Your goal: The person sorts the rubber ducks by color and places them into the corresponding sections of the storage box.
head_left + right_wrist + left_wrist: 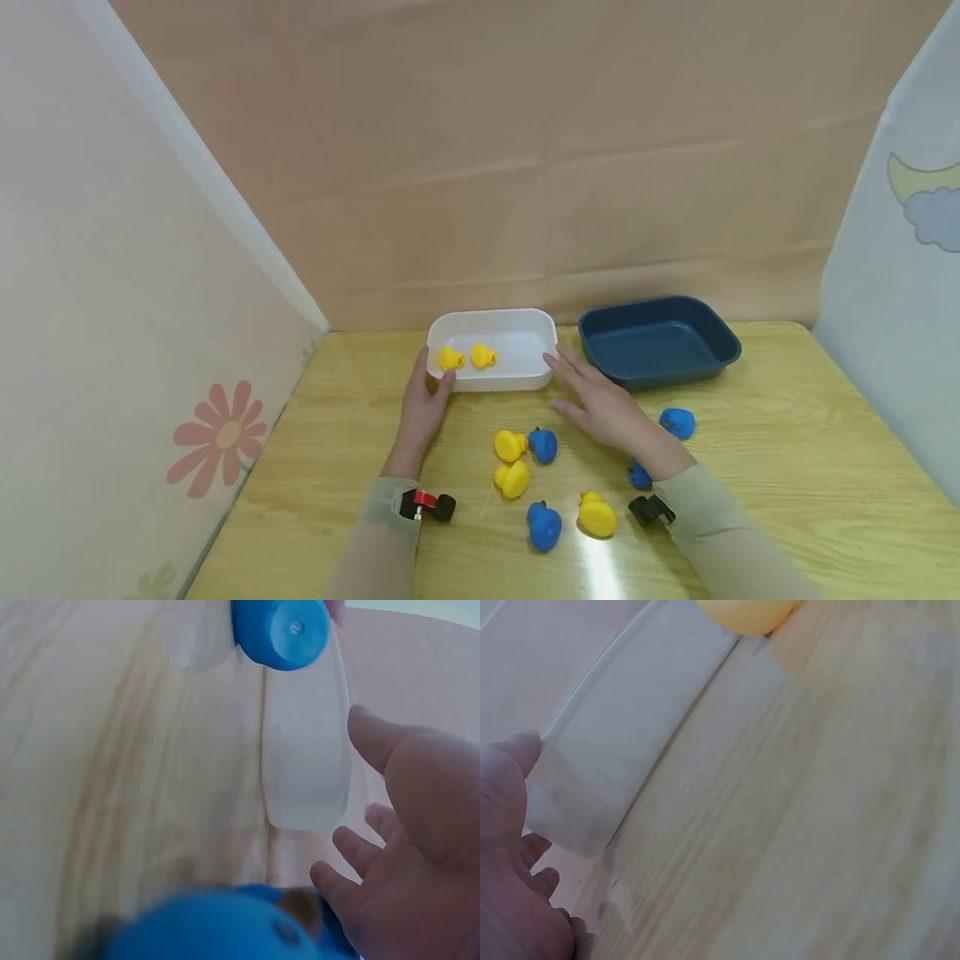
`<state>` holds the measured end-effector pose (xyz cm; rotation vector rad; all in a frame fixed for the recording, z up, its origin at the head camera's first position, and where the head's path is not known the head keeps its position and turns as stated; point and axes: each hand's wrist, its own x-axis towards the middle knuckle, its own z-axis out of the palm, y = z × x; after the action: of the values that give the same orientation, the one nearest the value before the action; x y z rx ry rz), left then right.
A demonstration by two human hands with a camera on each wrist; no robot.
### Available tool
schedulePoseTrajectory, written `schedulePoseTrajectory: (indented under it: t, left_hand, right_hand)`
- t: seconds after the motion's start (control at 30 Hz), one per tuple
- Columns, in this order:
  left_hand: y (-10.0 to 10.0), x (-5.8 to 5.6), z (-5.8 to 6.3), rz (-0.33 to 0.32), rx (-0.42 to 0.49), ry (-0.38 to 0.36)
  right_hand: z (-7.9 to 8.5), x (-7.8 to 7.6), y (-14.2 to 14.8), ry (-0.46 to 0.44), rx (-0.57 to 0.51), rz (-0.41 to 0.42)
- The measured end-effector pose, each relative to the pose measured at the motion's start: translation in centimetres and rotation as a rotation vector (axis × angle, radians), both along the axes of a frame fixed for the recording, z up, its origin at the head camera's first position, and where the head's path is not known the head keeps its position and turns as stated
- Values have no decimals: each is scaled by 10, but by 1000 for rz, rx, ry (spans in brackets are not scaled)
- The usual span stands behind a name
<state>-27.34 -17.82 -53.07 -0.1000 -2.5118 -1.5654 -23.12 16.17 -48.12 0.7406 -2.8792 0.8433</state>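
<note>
A white tray point(491, 384) holds two yellow rubber ducks, one at its left end point(450, 359) and one nearer the middle point(482, 357). My left hand point(422, 412) holds the tray's left end; in the left wrist view its thumb point(525, 750) lies against the rim, with the fingers around the corner. At the tray's right end my right hand point(603, 407) spreads its fingers by the wall, gripping nothing. The right wrist view shows a gap between its thumb point(371, 735) and the white tray point(306, 750).
A dark blue tray point(652, 379) stands right of the white one. Yellow ducks point(510, 446) and blue ducks point(543, 527) lie scattered on the wooden table point(315, 467) in front. Two blue ducks point(677, 422) lie by the right forearm. Cloth walls enclose the back and sides.
</note>
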Motion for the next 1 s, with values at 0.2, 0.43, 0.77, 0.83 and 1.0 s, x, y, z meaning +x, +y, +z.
schedulePoseTrajectory:
  t: [0.2,0.43,0.77,0.83,1.0]
  left_hand:
    - [0,0,2,5,-5,-1]
    - [1,1,2,33,-6,-6]
    - [3,2,6,39,-11,9]
    - [3,3,7,41,-16,12]
    - [1,4,6,35,-21,8]
  right_hand:
    - [12,7,10,-44,-32,-68]
    - [17,21,28,-47,-60,-123]
    - [37,59,65,43,27,-159]
    - [36,64,74,61,43,-164]
    - [30,75,95,103,65,-177]
